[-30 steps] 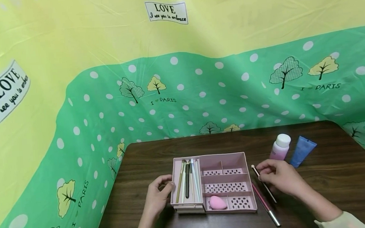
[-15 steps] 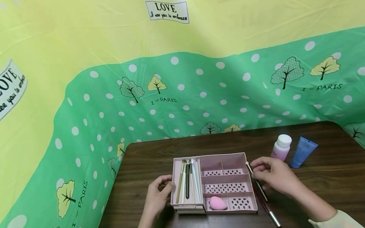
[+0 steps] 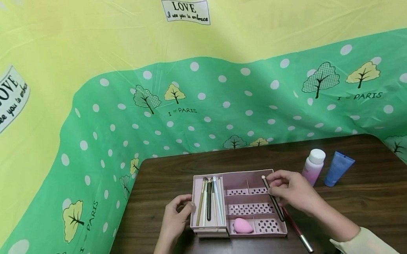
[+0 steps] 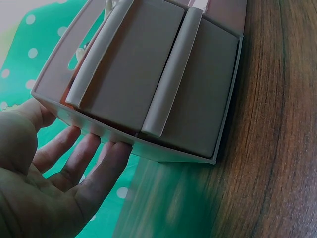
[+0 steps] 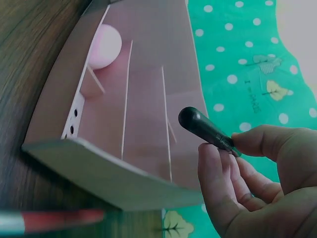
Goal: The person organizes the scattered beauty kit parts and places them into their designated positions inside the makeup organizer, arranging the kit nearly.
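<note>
In the head view, my right hand [image 3: 293,187] pinches a dark makeup brush [image 3: 275,202] between thumb and fingers, tilted over the right edge of a pink organizer box [image 3: 282,233]. The right wrist view shows the brush's rounded black handle end [image 5: 198,124] pointing toward the compartments. My left hand [image 3: 174,217] rests its fingertips against the box's left wall; in the left wrist view its fairly straight fingers [image 4: 106,163] touch that wall beside two drawer fronts [image 4: 133,69]. Several brushes [image 3: 208,201] lie lengthwise in the left tray. A pink makeup sponge [image 3: 242,226] sits in a front compartment.
A red-handled brush [image 3: 297,230] with a silver end lies on the brown table [image 3: 157,173], right of the box. Behind my right hand stand a white-capped pink bottle [image 3: 314,164] and a blue tube [image 3: 338,168]. A green and yellow patterned cloth [image 3: 205,103] hangs around the table.
My right hand has carried the dark brush leftward, from beside the red-handled brush to over the box's right edge. My left hand and the box have stayed in place.
</note>
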Available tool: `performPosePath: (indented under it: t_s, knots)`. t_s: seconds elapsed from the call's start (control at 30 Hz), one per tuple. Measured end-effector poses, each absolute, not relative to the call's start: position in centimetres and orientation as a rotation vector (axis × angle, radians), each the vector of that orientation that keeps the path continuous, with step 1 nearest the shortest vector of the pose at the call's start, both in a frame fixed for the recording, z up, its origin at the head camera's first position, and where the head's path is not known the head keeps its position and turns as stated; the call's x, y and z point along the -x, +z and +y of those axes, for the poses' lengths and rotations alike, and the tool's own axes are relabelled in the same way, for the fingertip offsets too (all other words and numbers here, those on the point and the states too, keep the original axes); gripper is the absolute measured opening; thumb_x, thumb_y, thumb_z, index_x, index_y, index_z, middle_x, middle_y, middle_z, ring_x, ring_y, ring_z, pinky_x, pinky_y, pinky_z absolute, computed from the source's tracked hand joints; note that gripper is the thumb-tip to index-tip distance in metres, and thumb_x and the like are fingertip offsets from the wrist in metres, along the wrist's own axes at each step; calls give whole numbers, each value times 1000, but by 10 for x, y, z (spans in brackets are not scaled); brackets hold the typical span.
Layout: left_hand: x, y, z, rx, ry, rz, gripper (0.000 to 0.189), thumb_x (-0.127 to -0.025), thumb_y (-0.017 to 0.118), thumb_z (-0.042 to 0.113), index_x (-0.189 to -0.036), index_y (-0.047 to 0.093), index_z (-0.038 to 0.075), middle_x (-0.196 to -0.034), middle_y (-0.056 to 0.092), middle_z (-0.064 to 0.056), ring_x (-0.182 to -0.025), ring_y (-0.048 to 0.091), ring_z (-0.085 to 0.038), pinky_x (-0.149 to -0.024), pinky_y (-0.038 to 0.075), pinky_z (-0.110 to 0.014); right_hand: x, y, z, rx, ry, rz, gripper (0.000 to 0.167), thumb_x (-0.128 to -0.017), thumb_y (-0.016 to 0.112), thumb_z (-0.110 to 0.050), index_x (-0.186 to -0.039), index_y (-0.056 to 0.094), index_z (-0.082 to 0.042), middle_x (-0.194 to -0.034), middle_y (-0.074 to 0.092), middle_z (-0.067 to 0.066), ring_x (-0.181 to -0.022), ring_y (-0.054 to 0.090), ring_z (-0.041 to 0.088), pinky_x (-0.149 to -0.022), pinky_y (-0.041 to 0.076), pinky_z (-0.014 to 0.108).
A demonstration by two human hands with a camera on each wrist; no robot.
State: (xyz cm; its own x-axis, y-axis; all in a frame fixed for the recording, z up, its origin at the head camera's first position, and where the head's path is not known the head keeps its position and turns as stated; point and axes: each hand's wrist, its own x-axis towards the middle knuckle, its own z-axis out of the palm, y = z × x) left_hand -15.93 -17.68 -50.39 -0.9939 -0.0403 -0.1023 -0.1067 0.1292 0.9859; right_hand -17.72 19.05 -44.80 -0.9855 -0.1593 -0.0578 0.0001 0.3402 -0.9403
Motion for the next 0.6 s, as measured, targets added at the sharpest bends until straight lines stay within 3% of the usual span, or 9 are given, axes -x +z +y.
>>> performPosePath:
  t_s: [0.6]
  knots:
    - [160, -504, -177, 152, 2031, 2326, 30, -95, 68, 10, -125, 68, 3, -109, 63, -15, -83, 65, -18, -62, 63, -40, 187, -438, 151, 157, -1827, 2318, 39, -90, 68, -1, -128, 61, 8, -102, 67, 17, -77, 69, 19, -64, 64, 41]
